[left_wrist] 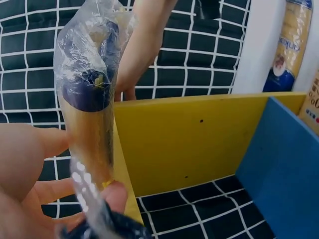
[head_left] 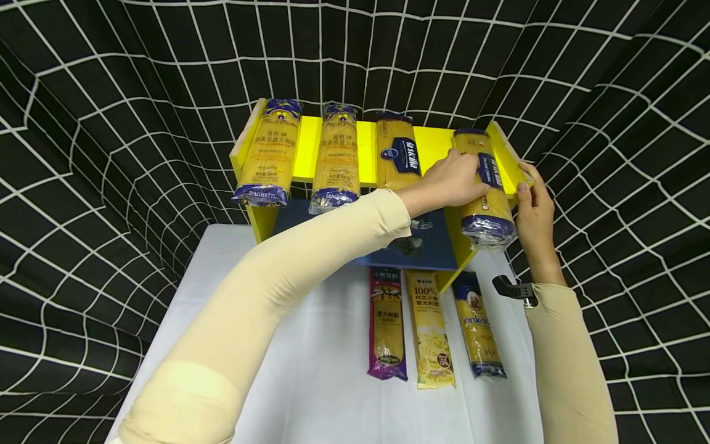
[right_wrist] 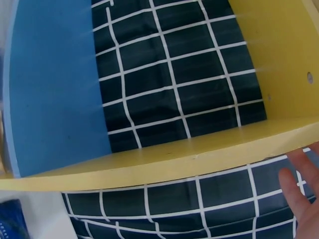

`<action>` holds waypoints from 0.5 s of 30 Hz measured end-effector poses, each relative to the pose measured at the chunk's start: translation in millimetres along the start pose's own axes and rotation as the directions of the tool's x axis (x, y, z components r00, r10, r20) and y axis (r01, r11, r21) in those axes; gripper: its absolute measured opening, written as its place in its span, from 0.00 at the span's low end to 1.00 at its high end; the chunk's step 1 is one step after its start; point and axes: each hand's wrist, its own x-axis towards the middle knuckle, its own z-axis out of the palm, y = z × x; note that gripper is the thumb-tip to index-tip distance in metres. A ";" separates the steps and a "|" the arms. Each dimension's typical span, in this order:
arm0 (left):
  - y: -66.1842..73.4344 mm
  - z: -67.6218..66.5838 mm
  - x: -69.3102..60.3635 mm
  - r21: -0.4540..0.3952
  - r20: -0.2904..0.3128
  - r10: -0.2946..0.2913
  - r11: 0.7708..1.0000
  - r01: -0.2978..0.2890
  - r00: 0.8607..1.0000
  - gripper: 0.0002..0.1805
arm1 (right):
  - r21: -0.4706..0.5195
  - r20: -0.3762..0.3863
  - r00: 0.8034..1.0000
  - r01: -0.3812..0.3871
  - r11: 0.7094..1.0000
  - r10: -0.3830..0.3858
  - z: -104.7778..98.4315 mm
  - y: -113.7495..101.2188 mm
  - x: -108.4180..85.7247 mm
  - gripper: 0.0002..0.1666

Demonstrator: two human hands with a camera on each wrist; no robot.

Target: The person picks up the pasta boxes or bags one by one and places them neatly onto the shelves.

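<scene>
My left hand [head_left: 457, 179] grips a bag of spaghetti [head_left: 488, 213] with dark blue ends at the right end of the yellow upper shelf [head_left: 366, 145]. In the left wrist view, the fingers [left_wrist: 52, 191] lie around this bag [left_wrist: 89, 134], whose clear wrapper end sticks up. My right hand [head_left: 535, 213] is at the outer side of the shelf unit's right panel [head_left: 507, 157], its fingertips against the panel's edge. In the right wrist view, part of the right hand [right_wrist: 304, 189] shows beside the yellow edge, holding nothing.
Left of the gripped bag, a La Sicilia bag [head_left: 396, 151] and two more spaghetti bags [head_left: 335, 151] lean on the upper shelf. Below is a blue shelf board [head_left: 310, 228]. A purple pack [head_left: 387, 327], a yellow pack [head_left: 431, 333] and a blue-topped pack [head_left: 478, 327] lie on the white table [head_left: 310, 370].
</scene>
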 end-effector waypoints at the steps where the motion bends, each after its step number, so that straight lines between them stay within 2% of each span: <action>1: -0.7 -0.8 -2.1 0.000 -0.005 0.006 1.000 -0.006 1.000 0.22 | -0.001 0.001 1.000 -0.003 1.000 0.003 0.1 -0.3 0.0 0.23; 3: -1.9 -1.7 -7.8 -0.013 -0.026 0.029 0.999 -0.029 0.999 0.24 | -0.001 0.003 1.000 -0.008 1.000 0.008 0.2 -0.6 -0.1 0.23; 6: -3.8 0.3 -19.9 -0.027 -0.071 0.106 0.994 -0.108 0.992 0.25 | 0.003 0.000 1.000 -0.009 1.000 0.009 0.4 -0.1 -0.3 0.23; 8: -4.3 3.6 -29.6 0.008 -0.084 0.159 0.987 -0.159 0.984 0.26 | 0.007 -0.006 1.000 -0.001 1.000 0.002 0.4 0.9 -0.2 0.23; 11: -4.9 10.7 -44.2 0.108 -0.081 0.236 0.968 -0.227 0.968 0.29 | 0.012 -0.008 1.000 0.010 1.000 -0.010 0.6 2.6 -0.1 0.23; 15: -4.7 17.2 -59.9 0.166 -0.051 0.299 0.944 -0.287 0.953 0.35 | 0.010 0.000 1.000 0.020 1.000 -0.020 0.9 3.5 0.0 0.23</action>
